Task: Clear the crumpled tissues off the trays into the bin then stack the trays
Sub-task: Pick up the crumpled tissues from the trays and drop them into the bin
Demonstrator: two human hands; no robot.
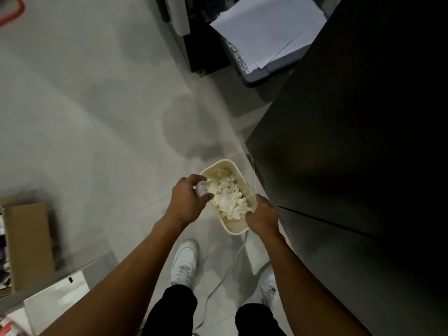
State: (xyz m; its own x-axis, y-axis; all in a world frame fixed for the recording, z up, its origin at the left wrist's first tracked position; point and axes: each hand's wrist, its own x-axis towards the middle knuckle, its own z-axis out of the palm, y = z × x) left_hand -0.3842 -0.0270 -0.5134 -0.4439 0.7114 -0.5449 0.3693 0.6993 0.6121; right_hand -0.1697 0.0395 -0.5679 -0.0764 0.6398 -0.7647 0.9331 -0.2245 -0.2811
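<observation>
Dark, smooth cabinet (pixel 351 141) walls off the right; pale tiled floor (pixel 97 117) elsewhere. Grey printer (pixel 257 73) under loose white sheets (pixel 261 27) ahead, cardboard box (pixel 29 238) at left. Cream, round-cornered bin (pixel 236 227) just beside the cabinet, heaped with crumpled tissues (pixel 230 200). The right hand (pixel 263 215) grips its near rim. The left hand (pixel 188 198) pinches 1 tissue wad (pixel 202 187) at the left rim. Thin white cable (pixel 232 265) trails by the bin.

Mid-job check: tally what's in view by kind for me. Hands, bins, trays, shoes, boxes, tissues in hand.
Hands: 2, left hand and right hand
Bins: 1, the bin
Trays: 0 in view
Shoes: 2, left shoe and right shoe
Boxes: 1, the cardboard box
Tissues in hand: 1, a crumpled tissue in the left hand; the bin's pile can't be counted
Total: 7
</observation>
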